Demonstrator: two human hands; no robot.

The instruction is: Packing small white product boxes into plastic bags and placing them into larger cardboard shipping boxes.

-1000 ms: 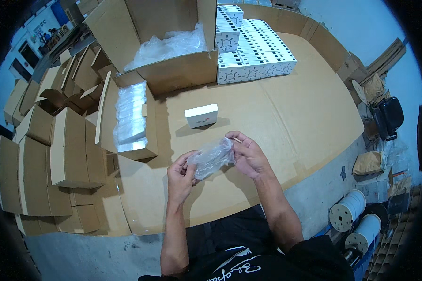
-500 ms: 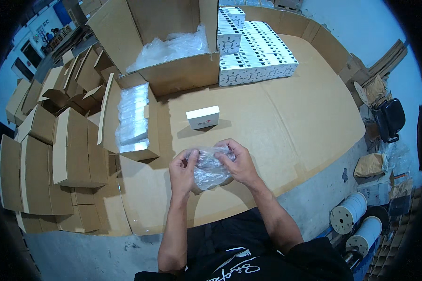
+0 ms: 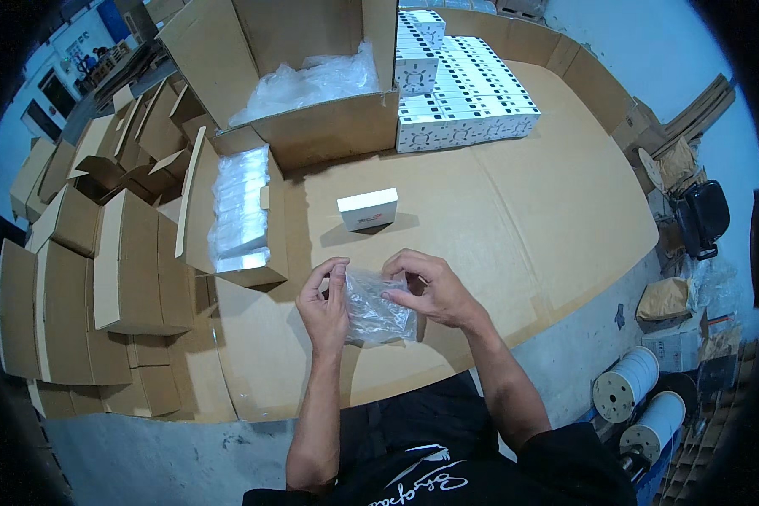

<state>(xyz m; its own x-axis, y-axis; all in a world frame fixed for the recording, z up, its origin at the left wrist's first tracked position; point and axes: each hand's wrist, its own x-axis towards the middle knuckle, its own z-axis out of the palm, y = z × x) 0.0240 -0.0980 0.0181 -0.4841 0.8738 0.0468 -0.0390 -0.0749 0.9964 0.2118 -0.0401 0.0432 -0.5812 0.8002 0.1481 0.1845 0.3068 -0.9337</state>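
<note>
A clear, crinkled plastic bag hangs just above the cardboard-covered table in front of me. My left hand pinches its upper left edge between thumb and fingers. My right hand is at the bag's upper right, thumb across the film and fingers curved above, with a gap between them. Beyond my hands a small white box stands on its long edge. To the left, an open carton holds a row of small packs in clear plastic.
A large open carton with plastic bags stands at the back. Right of it are stacked white printed boxes. Open brown cartons crowd the left. Cable spools sit on the floor at right.
My right hand has shifted slightly right, its thumb and fingers spreading apart. My left hand has drawn slightly left, and the bag now hangs flatter and wider.
</note>
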